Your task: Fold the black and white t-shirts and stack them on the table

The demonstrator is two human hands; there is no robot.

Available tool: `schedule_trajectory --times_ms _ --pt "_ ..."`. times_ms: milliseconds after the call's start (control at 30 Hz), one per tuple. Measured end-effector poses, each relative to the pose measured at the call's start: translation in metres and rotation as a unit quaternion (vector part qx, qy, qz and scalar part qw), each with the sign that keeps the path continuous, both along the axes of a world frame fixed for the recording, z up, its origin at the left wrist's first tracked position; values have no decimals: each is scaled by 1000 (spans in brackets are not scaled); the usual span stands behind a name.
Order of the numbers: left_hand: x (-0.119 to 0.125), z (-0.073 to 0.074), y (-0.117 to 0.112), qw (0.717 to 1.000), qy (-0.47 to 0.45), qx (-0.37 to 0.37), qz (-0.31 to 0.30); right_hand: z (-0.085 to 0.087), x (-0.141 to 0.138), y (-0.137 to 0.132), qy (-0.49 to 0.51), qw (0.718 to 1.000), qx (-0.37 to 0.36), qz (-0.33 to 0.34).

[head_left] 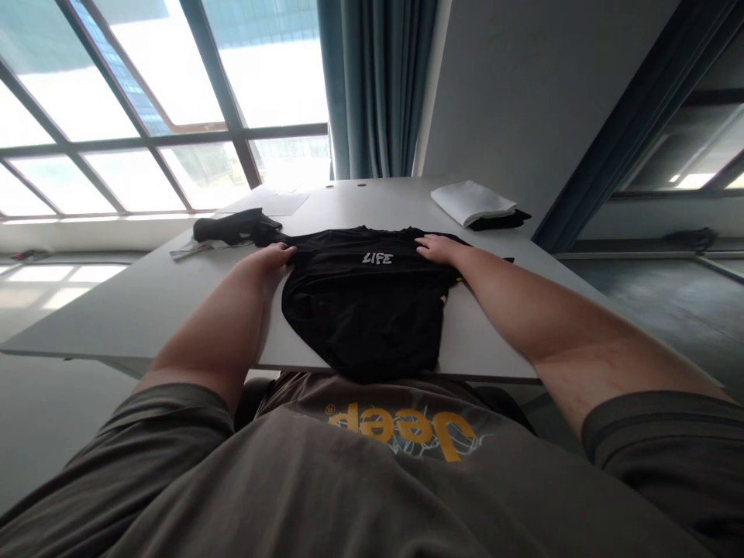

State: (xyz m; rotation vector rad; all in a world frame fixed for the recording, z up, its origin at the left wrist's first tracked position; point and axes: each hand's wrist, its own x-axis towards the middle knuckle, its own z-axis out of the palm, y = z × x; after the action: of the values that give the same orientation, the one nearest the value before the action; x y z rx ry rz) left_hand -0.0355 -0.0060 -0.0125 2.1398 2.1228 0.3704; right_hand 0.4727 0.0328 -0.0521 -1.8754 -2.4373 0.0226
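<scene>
A black T-shirt (363,310) lies spread on the white table in front of me, its neck end away from me and its lower edge hanging at the table's near edge. White lettering shows upside down on its upper part. My left hand (277,253) rests on the shirt's left sleeve, fingers stretched toward the cloth. On the upper right of the shirt, my right hand (440,249) lies with its fingers apart on the fabric. The shirt's body is a little creased, and part of the right sleeve is hidden behind my right forearm.
Left of the shirt lies a crumpled dark cloth (235,227) with a white piece under it. A folded white cloth (473,203) sits on a black one (501,222) at the back right. The white table (139,298) reaches toward windows, a blue curtain (377,85) and a pillar.
</scene>
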Motion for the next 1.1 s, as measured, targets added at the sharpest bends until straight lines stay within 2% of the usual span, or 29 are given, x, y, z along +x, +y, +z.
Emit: schedule_trajectory --times_ms 67,167,267,367,433,567,800,967,1033,1100 --pt "12 -1 2 999 -28 -6 -25 0 0 0 1 1000 1 0" --pt "20 -3 3 995 -58 49 -66 -1 2 2 5 1000 7 1" --pt "20 -1 2 987 -121 97 -45 -3 4 4 14 1000 14 2" --pt "19 3 2 983 -174 60 -14 -4 5 5 19 1000 13 5" --pt "20 7 2 989 -147 30 -9 -4 5 5 18 1000 10 3" --pt "24 8 3 997 -63 15 -52 -3 3 4 18 1000 5 -3" --pt "22 -5 10 994 -56 77 -52 -1 2 2 7 1000 0 -3" --pt "23 -9 11 999 -32 29 -20 -2 2 3 8 1000 4 4" --pt "26 -8 8 999 -19 15 -30 -2 2 2 6 1000 7 7" --pt "29 -6 3 997 -40 6 -67 -1 2 1 8 1000 9 8"
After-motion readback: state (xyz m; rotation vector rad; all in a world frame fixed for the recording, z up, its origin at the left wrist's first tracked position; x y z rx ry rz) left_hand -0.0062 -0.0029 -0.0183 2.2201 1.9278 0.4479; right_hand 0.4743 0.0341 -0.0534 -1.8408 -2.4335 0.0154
